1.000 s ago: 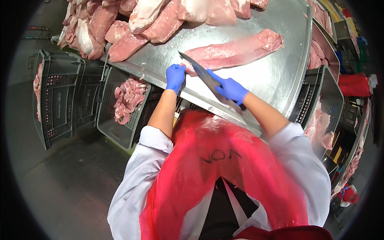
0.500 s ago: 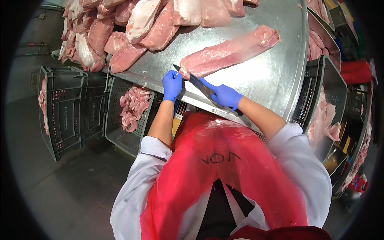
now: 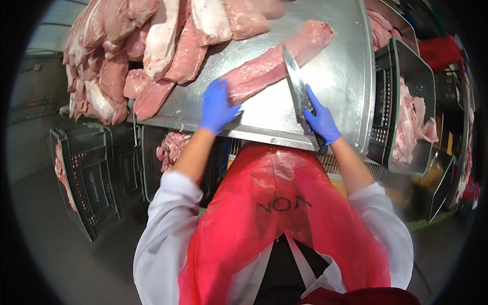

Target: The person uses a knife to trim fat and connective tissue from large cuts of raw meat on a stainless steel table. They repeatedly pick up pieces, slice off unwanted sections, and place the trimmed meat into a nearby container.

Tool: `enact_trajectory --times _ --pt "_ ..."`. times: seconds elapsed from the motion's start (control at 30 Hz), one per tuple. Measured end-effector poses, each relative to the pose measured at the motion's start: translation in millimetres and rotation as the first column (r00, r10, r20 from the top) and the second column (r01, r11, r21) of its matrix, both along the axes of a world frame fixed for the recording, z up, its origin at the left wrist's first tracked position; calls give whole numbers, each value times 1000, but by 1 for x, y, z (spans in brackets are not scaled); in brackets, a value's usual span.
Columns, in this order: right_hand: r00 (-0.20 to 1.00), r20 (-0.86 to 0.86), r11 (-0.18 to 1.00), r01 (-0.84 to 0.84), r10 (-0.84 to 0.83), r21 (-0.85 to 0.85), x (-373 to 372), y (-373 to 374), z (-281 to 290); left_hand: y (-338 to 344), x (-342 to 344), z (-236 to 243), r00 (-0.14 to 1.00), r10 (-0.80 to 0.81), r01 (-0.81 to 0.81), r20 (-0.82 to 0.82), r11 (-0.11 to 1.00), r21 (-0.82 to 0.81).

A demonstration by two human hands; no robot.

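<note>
A long pork loin (image 3: 259, 76) lies slantwise on the metal table (image 3: 264, 117), its far end up to the right. My left hand (image 3: 217, 107), in a blue glove, is closed about the loin's near left end; thumb and fingers lie on either side of it, slightly blurred. In my right hand (image 3: 322, 121), also blue-gloved, is a knife (image 3: 295, 76) with a broad blade and a dark handle. Its blade points away from me, and the tip overlaps the loin's near edge in view; whether it touches the meat I cannot tell.
Many meat pieces (image 3: 117, 61) are heaped at the table's far left. Below its left edge, a grey crate (image 3: 152, 152) holds trimmings (image 3: 173, 147); stacked crates (image 3: 91, 178) stand farther left. Another crate with pale meat (image 3: 406, 122) stands along the right side. The table has a raised rim.
The knife has left the loin's near left end and moved right, its blade now pointing away. My left hand has opened from a pinch to a wider hold on that end. The view has shifted.
</note>
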State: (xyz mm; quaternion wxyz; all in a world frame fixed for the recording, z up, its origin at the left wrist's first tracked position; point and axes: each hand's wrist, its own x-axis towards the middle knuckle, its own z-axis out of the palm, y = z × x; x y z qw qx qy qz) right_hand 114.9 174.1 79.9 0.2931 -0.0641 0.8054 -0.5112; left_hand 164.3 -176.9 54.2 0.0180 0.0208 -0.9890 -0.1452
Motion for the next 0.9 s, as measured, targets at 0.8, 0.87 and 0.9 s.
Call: enact_trajectory --times 0.8,0.87,0.9 --pt "713 32 712 701 -700 -32 186 182 40 219 -11 -37 695 -686 719 -216 661 215" --pt "703 23 702 711 -711 -37 190 195 38 266 -24 -22 606 -735 778 -303 628 34" --pt "698 19 698 716 -716 -14 190 198 39 287 -34 -22 558 -757 791 -341 609 -59"
